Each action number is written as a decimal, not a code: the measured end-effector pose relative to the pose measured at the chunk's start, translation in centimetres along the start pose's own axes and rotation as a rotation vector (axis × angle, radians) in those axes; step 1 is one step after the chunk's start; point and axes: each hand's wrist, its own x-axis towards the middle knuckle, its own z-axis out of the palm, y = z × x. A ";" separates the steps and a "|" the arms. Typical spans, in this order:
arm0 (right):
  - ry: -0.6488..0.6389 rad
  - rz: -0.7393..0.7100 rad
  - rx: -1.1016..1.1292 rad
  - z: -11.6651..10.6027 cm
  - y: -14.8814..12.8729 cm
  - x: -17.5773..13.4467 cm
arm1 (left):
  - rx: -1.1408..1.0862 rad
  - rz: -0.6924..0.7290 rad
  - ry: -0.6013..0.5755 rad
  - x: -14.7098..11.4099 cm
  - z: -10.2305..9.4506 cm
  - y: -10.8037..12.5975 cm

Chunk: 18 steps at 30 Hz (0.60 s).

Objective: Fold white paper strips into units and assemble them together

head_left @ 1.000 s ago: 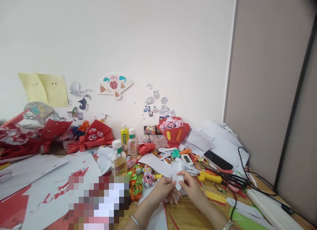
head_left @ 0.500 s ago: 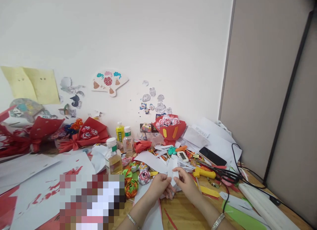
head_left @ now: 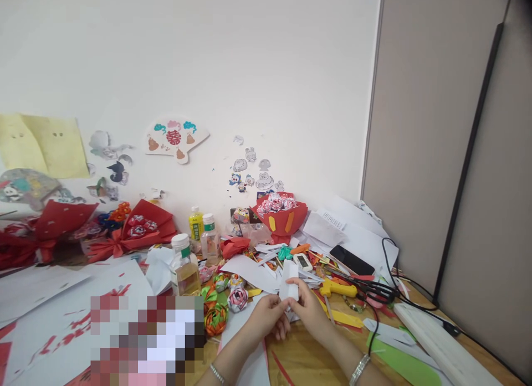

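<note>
A small folded piece of white paper [head_left: 288,282] stands up between my two hands, above the wooden table. My left hand [head_left: 270,315] pinches its lower edge with thumb and forefinger, the other fingers curled below. My right hand [head_left: 306,307] grips it from the right, forefinger bent across its front and thumb meeting the left thumb. The hands partly cover the paper's lower end. Beyond it lie white paper strips and scraps [head_left: 268,258]. To the left are a pink-and-white paper rose [head_left: 238,300] and an orange-and-green paper rose [head_left: 216,318].
A yellow glue gun [head_left: 338,288] with black cable lies right of my hands, near a phone [head_left: 351,260]. Bottles, including one with amber liquid [head_left: 185,272], stand left. A red paper bouquet [head_left: 282,222] is by the wall. A white bar [head_left: 432,341] lies at right.
The view has shifted slightly to the right. My right forefinger now lies bent across the paper, and both thumbs have come together at its lower edge.
</note>
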 end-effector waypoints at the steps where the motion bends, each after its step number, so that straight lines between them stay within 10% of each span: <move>1: 0.009 0.001 0.003 0.0 0.0 0.0 | 0.004 -0.006 -0.014 0.0 0.1 -0.1; 18: -0.040 -0.015 0.127 -0.2 -0.1 0.3 | -0.084 0.029 0.081 0.1 -0.6 0.2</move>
